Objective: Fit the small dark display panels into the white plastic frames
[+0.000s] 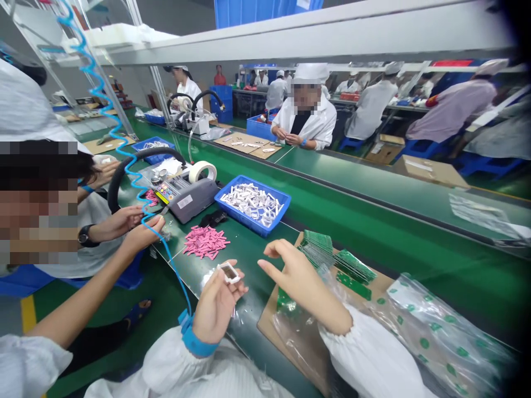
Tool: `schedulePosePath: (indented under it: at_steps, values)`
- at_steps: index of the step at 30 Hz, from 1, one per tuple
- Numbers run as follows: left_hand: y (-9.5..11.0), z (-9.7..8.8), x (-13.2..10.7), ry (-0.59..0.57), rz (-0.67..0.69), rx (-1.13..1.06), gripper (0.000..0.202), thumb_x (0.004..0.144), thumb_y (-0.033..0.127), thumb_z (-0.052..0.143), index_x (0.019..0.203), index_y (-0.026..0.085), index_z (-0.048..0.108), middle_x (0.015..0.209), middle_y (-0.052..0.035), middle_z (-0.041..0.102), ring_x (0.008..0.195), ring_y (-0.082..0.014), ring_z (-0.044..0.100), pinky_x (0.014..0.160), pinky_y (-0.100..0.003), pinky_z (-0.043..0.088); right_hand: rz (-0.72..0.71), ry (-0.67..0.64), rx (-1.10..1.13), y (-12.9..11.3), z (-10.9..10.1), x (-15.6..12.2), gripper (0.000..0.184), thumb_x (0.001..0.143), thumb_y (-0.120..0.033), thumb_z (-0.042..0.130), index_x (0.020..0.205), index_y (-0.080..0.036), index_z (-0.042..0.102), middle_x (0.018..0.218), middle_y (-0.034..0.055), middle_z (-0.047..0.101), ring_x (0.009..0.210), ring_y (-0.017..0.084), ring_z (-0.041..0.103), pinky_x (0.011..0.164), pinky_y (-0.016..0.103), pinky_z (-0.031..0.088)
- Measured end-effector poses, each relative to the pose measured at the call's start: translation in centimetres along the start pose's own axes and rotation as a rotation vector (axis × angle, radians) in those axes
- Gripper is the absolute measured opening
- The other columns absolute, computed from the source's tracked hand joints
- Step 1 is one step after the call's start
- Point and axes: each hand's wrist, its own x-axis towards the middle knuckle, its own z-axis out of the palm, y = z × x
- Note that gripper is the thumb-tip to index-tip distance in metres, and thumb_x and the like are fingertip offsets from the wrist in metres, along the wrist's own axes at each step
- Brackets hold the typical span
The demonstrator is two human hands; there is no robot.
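My left hand [215,307] grips a small white rectangular plastic frame [229,273] with a dark centre, palm turned up. A blue wrist strap [197,337] circles that wrist. To its right, my right hand [296,276] is in the air over the bench, thumb and index finger apart, with nothing seen between them. Just beyond the right hand are stacked green circuit boards [317,246], and a single green board [352,284] lies flat beside them. A pile of small pink strips [205,242] lies behind my left hand.
A blue tray [263,229] of white plastic parts stands beyond the pink pile. Left of it is a grey tape dispenser [193,196]. A coiled blue cord [124,149] hangs down at left, near a co-worker's hands [143,235]. Plastic bags [440,331] cover cardboard at right.
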Motion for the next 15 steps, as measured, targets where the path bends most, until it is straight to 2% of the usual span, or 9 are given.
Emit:
schedulePosePath:
  at_steps: [2,5,9,12,15]
  values:
    - [0.6,-0.6,-0.1,0.056,-0.006,-0.03,0.018,0.081,0.031,0.056,0.091,0.022,0.069,0.073,-0.002,0.064,0.061,-0.0133,0.055,0.067,-0.031,0.052,-0.013,-0.02,-0.033,0.2,0.1,2.0,0.003,0.087,-0.023,0.052,0.085,-0.02,0.052,0.088,0.0037,0.059,0.084,0.018,0.057,0.074,0.033,0.045]
    - [1.0,-1.1,-0.1,0.115,-0.032,-0.063,0.02,0.077,0.032,0.06,0.089,0.02,0.07,0.068,-0.0018,0.06,0.057,-0.0131,0.052,0.063,-0.03,0.052,-0.044,-0.043,-0.071,0.2,1.1,4.9,0.009,0.088,-0.015,0.047,0.086,-0.019,0.055,0.089,0.004,0.062,0.084,0.016,0.059,0.076,0.029,0.046]
    - [1.7,-1.5,-0.2,0.118,-0.072,-0.064,0.02,0.079,0.029,0.053,0.085,0.019,0.07,0.065,-0.0019,0.059,0.057,-0.0132,0.051,0.062,-0.03,0.052,-0.048,-0.134,-0.176,-0.2,1.8,7.3,0.015,0.087,-0.012,0.046,0.088,-0.017,0.06,0.092,0.0066,0.067,0.086,0.018,0.06,0.077,0.031,0.045]
    - [2.7,-1.9,-0.4,0.088,-0.058,-0.039,0.02,0.081,0.031,0.053,0.086,0.021,0.069,0.067,-0.001,0.059,0.06,-0.0128,0.05,0.064,-0.029,0.052,-0.04,-0.217,-0.254,0.4,0.3,7.2,0.019,0.088,-0.014,0.045,0.089,-0.02,0.063,0.095,0.0045,0.068,0.088,0.018,0.061,0.077,0.03,0.044]
    - [3.6,-2.5,-0.6,0.029,-0.042,-0.004,0.02,0.078,0.033,0.057,0.089,0.021,0.07,0.067,-0.0013,0.057,0.061,-0.0138,0.051,0.065,-0.031,0.052,0.018,-0.296,-0.335,2.6,-2.3,5.2,0.015,0.085,-0.017,0.051,0.084,-0.021,0.065,0.087,0.003,0.07,0.078,0.018,0.063,0.067,0.028,0.044]
